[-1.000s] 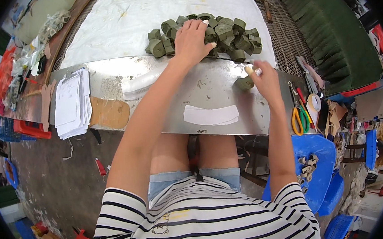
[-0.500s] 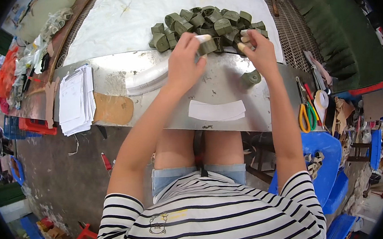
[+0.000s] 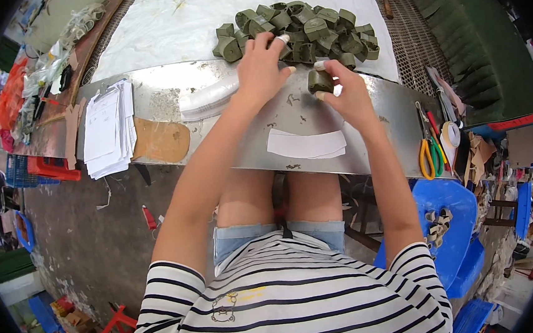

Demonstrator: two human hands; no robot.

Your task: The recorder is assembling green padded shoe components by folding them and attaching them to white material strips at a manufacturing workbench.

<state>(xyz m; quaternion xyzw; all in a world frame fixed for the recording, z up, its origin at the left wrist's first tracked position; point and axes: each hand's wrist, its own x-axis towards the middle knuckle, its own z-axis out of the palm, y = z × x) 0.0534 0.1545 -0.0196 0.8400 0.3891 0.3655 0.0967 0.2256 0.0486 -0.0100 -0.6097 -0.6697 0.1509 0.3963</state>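
Note:
A heap of olive-green block heels [image 3: 317, 28] lies at the front edge of a white sheet [image 3: 162, 37]. Over the heap's near left part reaches my left hand [image 3: 261, 70], its fingers spread and the thumb held apart. Some fingertips are at the heels, and whether they touch is hard to tell. My right hand [image 3: 349, 92] pinches a single green heel [image 3: 320, 82] between thumb and fingers, just above the metal tabletop [image 3: 240, 145] and in front of the heap. White coverings show on several fingertips of both hands.
White curved paper strips [image 3: 306, 143] lie near the table's front edge. Further left are a clear plastic-wrapped curved bundle [image 3: 210, 101], a tan board [image 3: 161, 140] and a paper stack [image 3: 108, 129]. Scissors [image 3: 427, 154] and a tape roll [image 3: 449, 136] sit right; a hammer [image 3: 386, 3] lies behind.
My left hand no longer has a heel and now rests by the heap. My right hand came nearer and left, now holding a heel. The heel seen below it on the metal is gone.

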